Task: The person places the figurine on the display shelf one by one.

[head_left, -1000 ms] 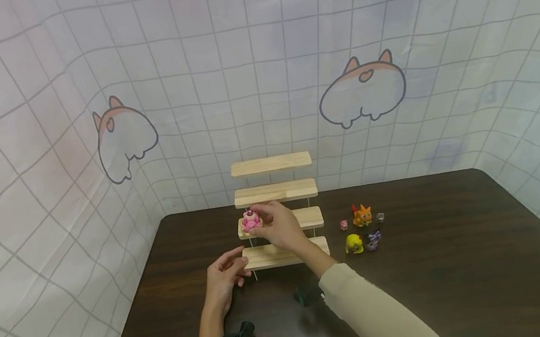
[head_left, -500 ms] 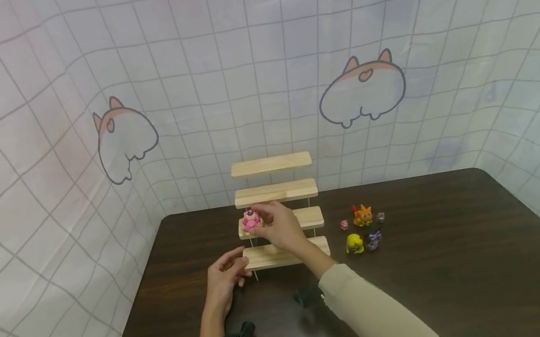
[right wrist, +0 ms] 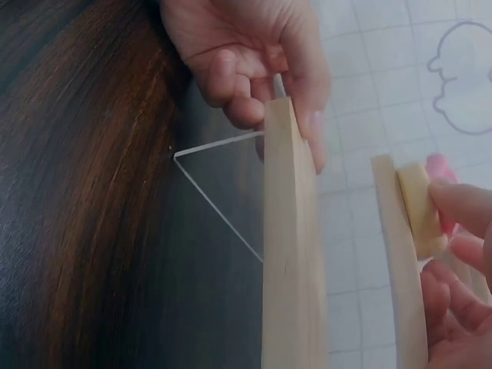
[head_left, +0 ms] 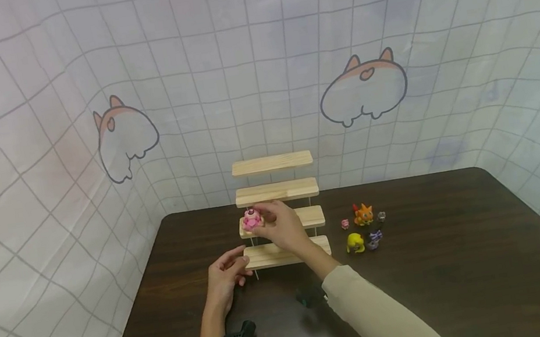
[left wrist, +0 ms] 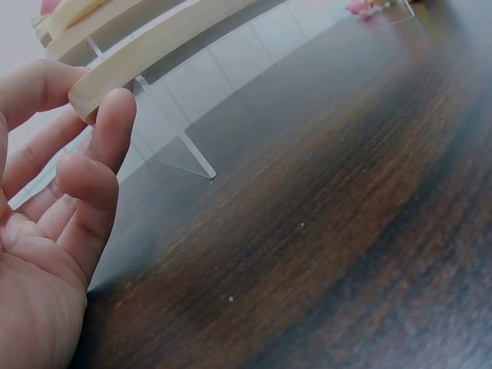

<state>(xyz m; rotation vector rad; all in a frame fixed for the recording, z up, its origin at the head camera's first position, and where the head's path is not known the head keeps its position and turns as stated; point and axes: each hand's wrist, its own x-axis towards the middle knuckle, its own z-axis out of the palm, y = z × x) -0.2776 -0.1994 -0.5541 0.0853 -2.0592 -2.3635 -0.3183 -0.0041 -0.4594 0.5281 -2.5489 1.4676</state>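
A rack of wooden shelves [head_left: 286, 253] on clear supports stands at the table's middle back. The right hand [head_left: 285, 228] pinches a pink figure [head_left: 252, 219] at the left end of the second shelf from the bottom; in the right wrist view the figure's pale yellow base [right wrist: 419, 211] meets that shelf, with the right hand's fingers [right wrist: 461, 207] against it. My left hand [head_left: 221, 279] holds the left end of the lowest shelf between thumb and finger. In the left wrist view the left hand [left wrist: 58, 184] grips the shelf end [left wrist: 100, 88].
Right of the rack on the dark table [head_left: 448, 258] are an orange figure [head_left: 363, 215], a yellow one [head_left: 355, 243], a purple-grey one [head_left: 374, 240], a small pink one [head_left: 345, 224] and a small grey one [head_left: 381, 216]. A gridded cloth [head_left: 258, 94] hangs behind.
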